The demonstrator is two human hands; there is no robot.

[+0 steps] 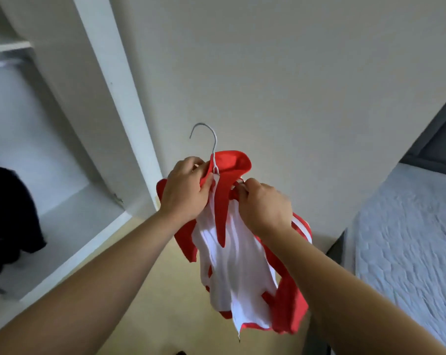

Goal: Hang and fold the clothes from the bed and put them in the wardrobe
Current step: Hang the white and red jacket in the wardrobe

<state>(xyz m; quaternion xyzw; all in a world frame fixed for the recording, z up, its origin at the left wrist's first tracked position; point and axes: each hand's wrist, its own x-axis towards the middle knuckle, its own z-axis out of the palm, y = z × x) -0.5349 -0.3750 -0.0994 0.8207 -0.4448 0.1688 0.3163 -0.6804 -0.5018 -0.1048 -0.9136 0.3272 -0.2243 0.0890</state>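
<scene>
- The red-and-white garment (232, 252) is held in mid-air between the bed (408, 239) and the wardrobe (71, 216), with its long axis running collar up, hem down.
- Its collar is gripped by the left hand (186, 190), and its shoulder is pinched by the right hand (265, 206).
- The hanger (209, 139) hook is pointed up and curled left.
- Judged step: the garment is being seated on the hanger. Hanging it inside the wardrobe is called for next.

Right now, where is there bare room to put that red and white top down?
The wardrobe base is bare between the dark garment and the white side panel. The bed cover at right shows bare too. Crowded: the wardrobe's far left, where the dark garment hangs.
</scene>
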